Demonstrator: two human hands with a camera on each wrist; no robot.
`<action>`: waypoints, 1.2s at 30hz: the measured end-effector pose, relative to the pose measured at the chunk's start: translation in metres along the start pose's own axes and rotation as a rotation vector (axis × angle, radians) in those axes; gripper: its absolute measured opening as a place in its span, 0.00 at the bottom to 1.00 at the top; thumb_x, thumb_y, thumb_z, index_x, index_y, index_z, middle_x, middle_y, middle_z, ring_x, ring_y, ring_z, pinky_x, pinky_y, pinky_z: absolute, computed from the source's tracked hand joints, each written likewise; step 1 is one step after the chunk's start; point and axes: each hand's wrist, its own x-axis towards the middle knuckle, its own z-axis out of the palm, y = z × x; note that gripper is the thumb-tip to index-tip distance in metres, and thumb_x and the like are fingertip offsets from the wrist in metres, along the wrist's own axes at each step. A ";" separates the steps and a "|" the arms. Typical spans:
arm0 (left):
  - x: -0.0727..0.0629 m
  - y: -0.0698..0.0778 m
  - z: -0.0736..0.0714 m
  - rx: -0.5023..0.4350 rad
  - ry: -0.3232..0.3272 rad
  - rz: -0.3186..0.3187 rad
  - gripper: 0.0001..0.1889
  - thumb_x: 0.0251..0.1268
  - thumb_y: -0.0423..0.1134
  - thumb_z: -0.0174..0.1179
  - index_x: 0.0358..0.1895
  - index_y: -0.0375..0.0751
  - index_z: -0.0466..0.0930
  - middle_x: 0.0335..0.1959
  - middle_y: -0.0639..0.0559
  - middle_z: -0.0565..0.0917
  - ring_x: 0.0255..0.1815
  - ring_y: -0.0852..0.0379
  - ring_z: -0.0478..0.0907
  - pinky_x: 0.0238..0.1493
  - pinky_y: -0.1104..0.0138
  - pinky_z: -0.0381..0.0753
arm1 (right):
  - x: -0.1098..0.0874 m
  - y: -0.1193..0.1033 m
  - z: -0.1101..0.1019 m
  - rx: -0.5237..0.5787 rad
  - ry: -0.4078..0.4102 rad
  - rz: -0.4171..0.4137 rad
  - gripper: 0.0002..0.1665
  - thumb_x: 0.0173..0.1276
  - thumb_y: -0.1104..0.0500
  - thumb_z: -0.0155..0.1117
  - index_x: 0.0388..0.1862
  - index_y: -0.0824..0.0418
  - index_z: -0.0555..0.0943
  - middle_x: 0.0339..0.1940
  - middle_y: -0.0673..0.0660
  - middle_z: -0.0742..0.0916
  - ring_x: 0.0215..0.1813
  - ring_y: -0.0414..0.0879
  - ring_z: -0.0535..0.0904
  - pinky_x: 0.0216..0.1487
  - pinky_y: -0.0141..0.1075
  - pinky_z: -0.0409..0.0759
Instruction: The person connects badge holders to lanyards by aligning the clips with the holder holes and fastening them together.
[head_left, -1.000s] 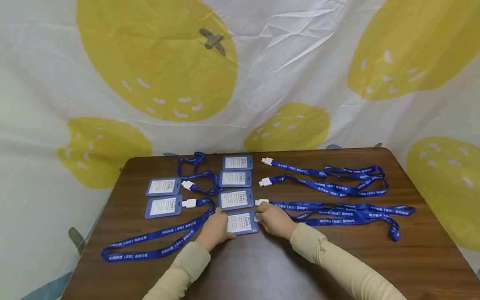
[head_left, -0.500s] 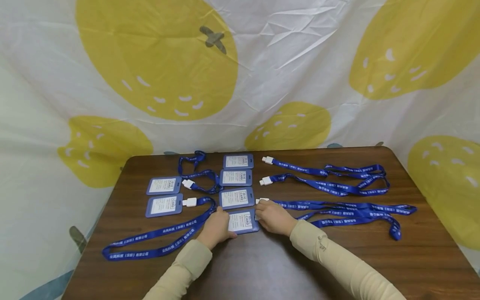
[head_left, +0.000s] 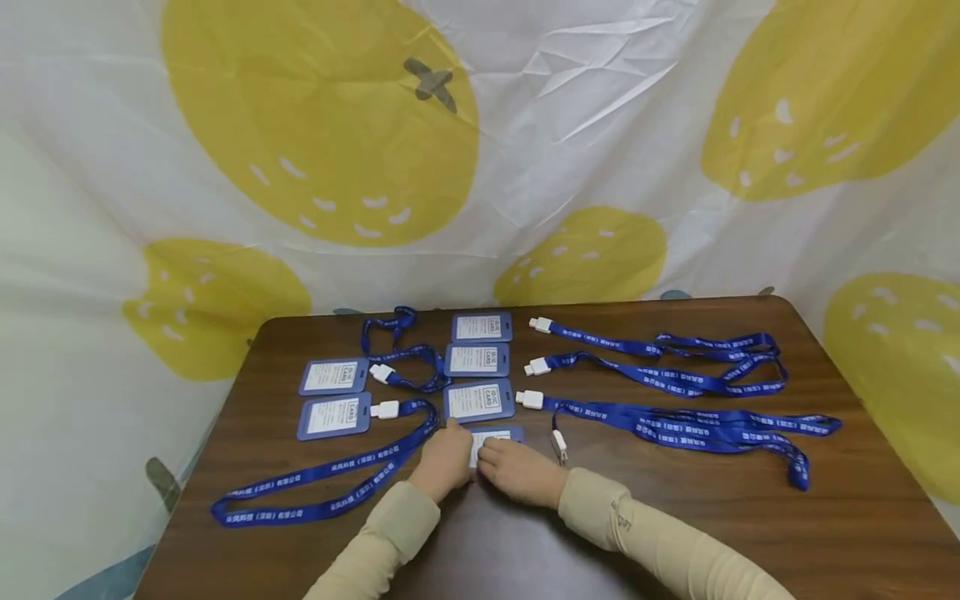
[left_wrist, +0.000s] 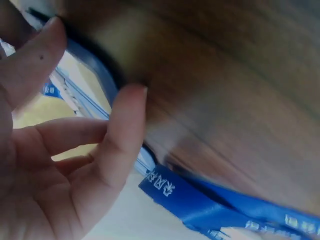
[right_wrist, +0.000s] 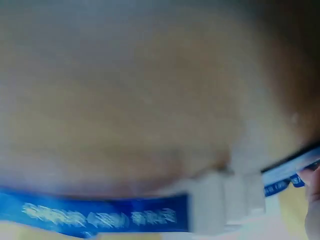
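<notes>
The nearest blue ID card holder [head_left: 504,432] lies face up at the front of the middle column. My left hand [head_left: 447,457] holds its left end, and in the left wrist view thumb and fingertips meet the holder's blue rim [left_wrist: 102,75]. Reaching in from the right, my right hand [head_left: 522,472] covers much of the card with relaxed fingers; its thumb is hidden. Just beyond the right hand, a lanyard's white buckle [head_left: 530,400] points at the holders, and a small metal-ended clip [head_left: 560,446] hangs loose from the strap.
Several more card holders [head_left: 480,400] line the middle. At left, two holders [head_left: 334,414] face lanyard buckles, one with its blue strap [head_left: 300,512] looped forward. Other lanyards [head_left: 675,383] stretch across the right of the brown table [head_left: 750,517]. A fruit-print cloth [head_left: 562,125] hangs behind.
My right hand has left the lanyard buckle and come left and nearer, over the front card holder. The buckle and its small clip are now uncovered. My left hand has shifted slightly right.
</notes>
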 end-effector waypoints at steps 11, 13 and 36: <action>-0.004 -0.001 -0.004 0.007 -0.030 -0.008 0.25 0.33 0.48 0.75 0.27 0.30 0.77 0.32 0.39 0.74 0.25 0.45 0.77 0.24 0.58 0.77 | -0.016 0.024 -0.012 0.264 0.075 0.220 0.10 0.42 0.70 0.60 0.28 0.62 0.76 0.30 0.53 0.77 0.36 0.46 0.71 0.41 0.35 0.71; -0.005 -0.001 -0.006 0.006 -0.023 -0.002 0.25 0.33 0.48 0.75 0.27 0.30 0.77 0.32 0.39 0.74 0.25 0.45 0.77 0.24 0.57 0.77 | -0.024 0.034 -0.020 0.291 0.062 0.249 0.12 0.42 0.72 0.59 0.29 0.63 0.78 0.31 0.53 0.79 0.37 0.47 0.72 0.43 0.36 0.71; -0.005 0.003 -0.006 0.014 -0.040 0.013 0.26 0.33 0.49 0.75 0.28 0.29 0.78 0.33 0.38 0.73 0.25 0.45 0.77 0.24 0.58 0.78 | -0.069 0.053 -0.040 0.395 -0.125 0.242 0.03 0.55 0.60 0.66 0.27 0.57 0.80 0.27 0.47 0.83 0.37 0.44 0.77 0.43 0.39 0.72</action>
